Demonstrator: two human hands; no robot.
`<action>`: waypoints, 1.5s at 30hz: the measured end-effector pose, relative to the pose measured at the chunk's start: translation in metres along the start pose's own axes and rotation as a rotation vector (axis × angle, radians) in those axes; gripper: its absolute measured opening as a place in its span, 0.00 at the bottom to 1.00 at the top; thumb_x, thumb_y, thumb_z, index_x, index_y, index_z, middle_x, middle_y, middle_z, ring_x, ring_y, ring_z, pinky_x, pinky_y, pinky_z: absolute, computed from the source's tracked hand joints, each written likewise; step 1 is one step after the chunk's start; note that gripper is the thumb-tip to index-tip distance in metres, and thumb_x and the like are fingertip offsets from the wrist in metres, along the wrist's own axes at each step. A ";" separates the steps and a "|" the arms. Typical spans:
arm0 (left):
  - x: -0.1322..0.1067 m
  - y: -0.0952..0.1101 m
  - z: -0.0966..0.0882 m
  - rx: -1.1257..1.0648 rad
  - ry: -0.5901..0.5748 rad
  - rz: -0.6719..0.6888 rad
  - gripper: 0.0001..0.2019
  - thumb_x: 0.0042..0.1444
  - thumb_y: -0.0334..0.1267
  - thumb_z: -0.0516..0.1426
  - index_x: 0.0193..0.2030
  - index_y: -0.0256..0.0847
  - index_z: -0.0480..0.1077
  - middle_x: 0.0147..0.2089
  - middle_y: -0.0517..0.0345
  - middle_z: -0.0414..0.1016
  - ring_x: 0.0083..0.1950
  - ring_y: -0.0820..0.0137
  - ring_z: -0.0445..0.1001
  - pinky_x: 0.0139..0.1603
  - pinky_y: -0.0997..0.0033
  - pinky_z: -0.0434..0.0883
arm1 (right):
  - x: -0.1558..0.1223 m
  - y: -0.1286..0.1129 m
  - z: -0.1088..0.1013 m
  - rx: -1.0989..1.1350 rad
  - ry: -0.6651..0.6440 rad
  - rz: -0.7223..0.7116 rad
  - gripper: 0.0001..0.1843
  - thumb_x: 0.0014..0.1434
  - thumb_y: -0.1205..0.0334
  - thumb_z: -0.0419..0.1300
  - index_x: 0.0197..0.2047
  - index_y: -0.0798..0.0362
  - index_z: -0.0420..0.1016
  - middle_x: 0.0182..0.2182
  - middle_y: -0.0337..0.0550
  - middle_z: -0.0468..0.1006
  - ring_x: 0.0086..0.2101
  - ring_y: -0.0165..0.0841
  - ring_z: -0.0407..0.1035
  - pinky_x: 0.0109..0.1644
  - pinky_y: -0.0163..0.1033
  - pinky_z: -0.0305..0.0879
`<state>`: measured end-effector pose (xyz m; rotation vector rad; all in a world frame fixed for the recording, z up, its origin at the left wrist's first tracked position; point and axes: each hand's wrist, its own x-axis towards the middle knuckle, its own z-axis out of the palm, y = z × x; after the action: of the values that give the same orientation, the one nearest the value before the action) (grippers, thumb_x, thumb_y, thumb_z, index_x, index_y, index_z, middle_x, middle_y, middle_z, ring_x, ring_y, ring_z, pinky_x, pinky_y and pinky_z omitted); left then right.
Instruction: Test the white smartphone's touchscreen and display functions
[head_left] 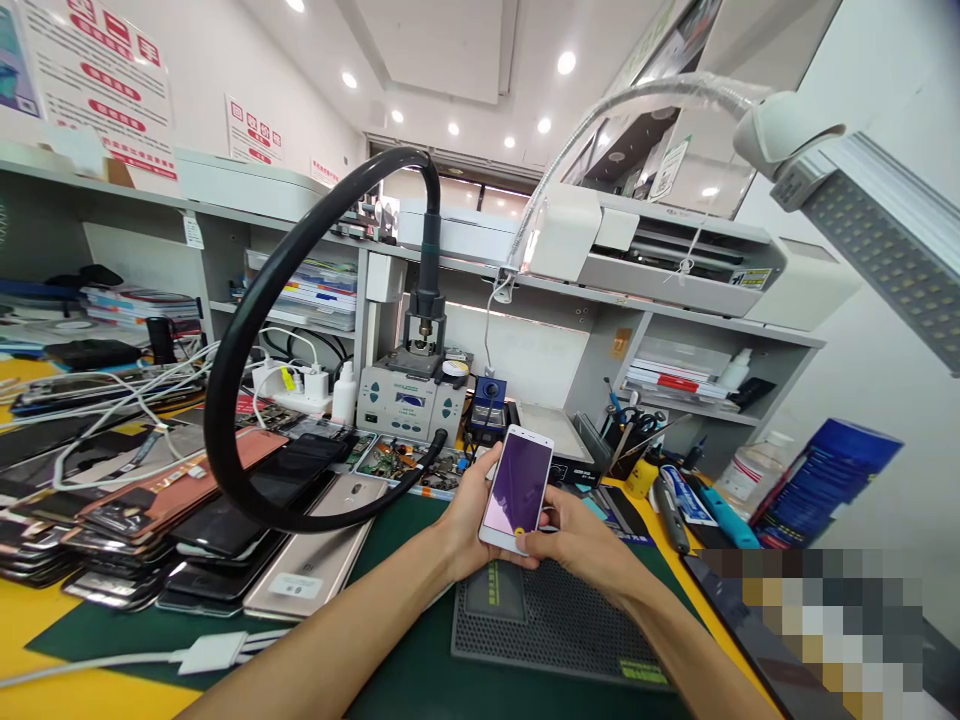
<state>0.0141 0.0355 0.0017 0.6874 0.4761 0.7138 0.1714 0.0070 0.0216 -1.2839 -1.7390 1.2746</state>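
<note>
A white smartphone [517, 485] with a purple-tinted screen is held up over the work mat, tilted toward me. My left hand [472, 520] is wrapped round its left side and back, most of the fingers hidden behind it. From the lower right, my right hand [566, 535] grips the phone's bottom corner, its thumb at the lower edge of the screen near a small yellow spot. Below both hands lies a dark grey honeycomb-textured mat [555, 625] on a green work mat [397, 640].
Stacked phones and phone parts [255, 520] fill the left side. A thick black hose [225, 400] loops from a hot-air station [409, 400] at the back. An LED lamp [885, 220] overhangs the right. Bottles, a blue can [825, 480] and tools [667, 510] line the right edge.
</note>
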 end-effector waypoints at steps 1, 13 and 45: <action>0.000 0.000 0.000 0.003 0.001 0.002 0.35 0.51 0.69 0.50 0.37 0.34 0.76 0.34 0.45 0.76 0.26 0.65 0.72 0.25 0.61 0.74 | 0.000 -0.001 0.001 -0.002 0.011 0.005 0.19 0.47 0.67 0.64 0.45 0.53 0.70 0.32 0.39 0.73 0.35 0.35 0.69 0.36 0.37 0.65; 0.001 -0.003 0.004 0.030 0.006 0.027 0.35 0.49 0.69 0.52 0.37 0.35 0.77 0.31 0.50 0.74 0.27 0.65 0.72 0.25 0.63 0.74 | 0.003 -0.005 0.019 0.055 0.201 0.051 0.14 0.50 0.56 0.67 0.39 0.53 0.75 0.31 0.41 0.79 0.32 0.36 0.72 0.33 0.35 0.65; -0.003 0.005 0.012 -0.190 0.097 0.044 0.27 0.55 0.62 0.52 0.25 0.36 0.70 0.25 0.53 0.74 0.24 0.69 0.71 0.27 0.71 0.67 | 0.017 0.008 0.035 0.022 0.346 -0.059 0.26 0.42 0.54 0.71 0.44 0.55 0.74 0.38 0.47 0.81 0.40 0.44 0.75 0.44 0.45 0.71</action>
<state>0.0168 0.0317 0.0139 0.4874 0.4764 0.8251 0.1376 0.0116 0.0014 -1.3405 -1.5008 0.9683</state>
